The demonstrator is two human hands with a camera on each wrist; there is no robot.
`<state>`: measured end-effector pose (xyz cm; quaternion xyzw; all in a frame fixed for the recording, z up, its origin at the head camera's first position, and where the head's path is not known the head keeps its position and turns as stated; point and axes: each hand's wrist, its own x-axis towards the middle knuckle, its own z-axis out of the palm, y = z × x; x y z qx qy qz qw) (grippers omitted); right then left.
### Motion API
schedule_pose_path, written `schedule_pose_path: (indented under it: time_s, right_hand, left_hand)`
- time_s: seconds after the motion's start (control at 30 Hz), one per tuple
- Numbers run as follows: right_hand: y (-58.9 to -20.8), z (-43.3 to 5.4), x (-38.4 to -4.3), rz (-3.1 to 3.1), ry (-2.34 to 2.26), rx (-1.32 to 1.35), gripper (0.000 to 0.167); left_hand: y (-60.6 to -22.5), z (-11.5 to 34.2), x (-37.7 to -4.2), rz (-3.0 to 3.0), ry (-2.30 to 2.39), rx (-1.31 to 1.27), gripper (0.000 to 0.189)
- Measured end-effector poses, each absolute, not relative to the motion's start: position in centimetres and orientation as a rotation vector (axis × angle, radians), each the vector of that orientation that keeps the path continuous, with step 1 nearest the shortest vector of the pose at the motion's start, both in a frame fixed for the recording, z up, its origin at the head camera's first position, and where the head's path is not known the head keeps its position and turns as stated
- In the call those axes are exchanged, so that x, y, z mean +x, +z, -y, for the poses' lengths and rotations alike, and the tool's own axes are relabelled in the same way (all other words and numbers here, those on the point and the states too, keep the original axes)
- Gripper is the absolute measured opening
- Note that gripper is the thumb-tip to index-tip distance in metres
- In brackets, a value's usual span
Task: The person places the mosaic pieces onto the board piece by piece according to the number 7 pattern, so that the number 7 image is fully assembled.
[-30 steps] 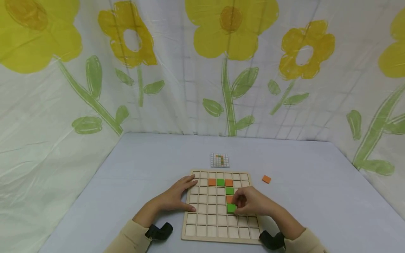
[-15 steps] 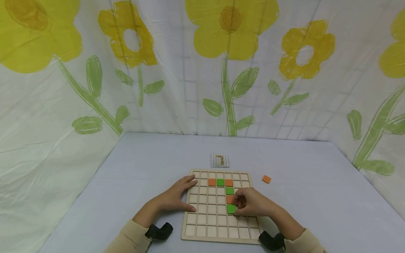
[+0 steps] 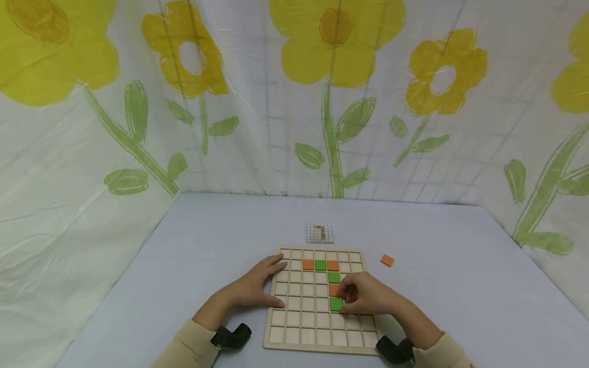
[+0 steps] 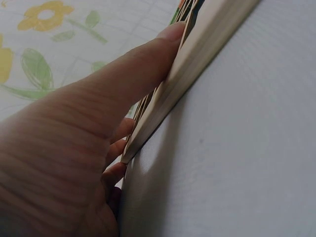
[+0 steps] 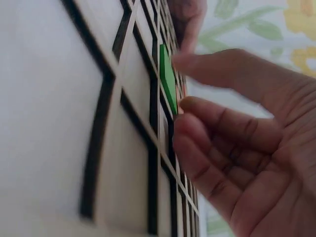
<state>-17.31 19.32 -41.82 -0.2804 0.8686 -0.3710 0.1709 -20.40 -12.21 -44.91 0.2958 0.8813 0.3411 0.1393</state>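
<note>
A wooden grid board (image 3: 293,320) lies on the table before me. My left hand (image 3: 252,285) rests on its left edge, fingers spread toward the far part, thumb on the rim, as the left wrist view shows. My right hand (image 3: 368,293) has its thumb and curled index finger at the edges of a green tile (image 5: 168,79), which sits slightly tilted in its cell in the right wrist view. Above it in the same column are an orange tile (image 3: 333,290) and a green one (image 3: 333,277). Orange, green and orange tiles (image 3: 320,265) form a row near the top.
A small card (image 3: 319,233) printed with a coloured grid lies beyond the board. One loose orange tile (image 3: 387,260) is on the white table (image 3: 221,230) to the right. Behind hangs a curtain (image 3: 257,128) with yellow flowers.
The green tile at my right fingertips has settled slightly lower into its cell. Both hands stay in nearly the same place.
</note>
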Motion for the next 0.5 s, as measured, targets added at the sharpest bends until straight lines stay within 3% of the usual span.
schedule_pose_path:
  time_s: [0.5]
  right_hand:
    - [-41.3,-23.7,-19.6,-2.731,-1.163,-0.599,0.034]
  left_hand:
    - [-44.8,12.1,-20.4,-2.545,0.988,0.858,0.095]
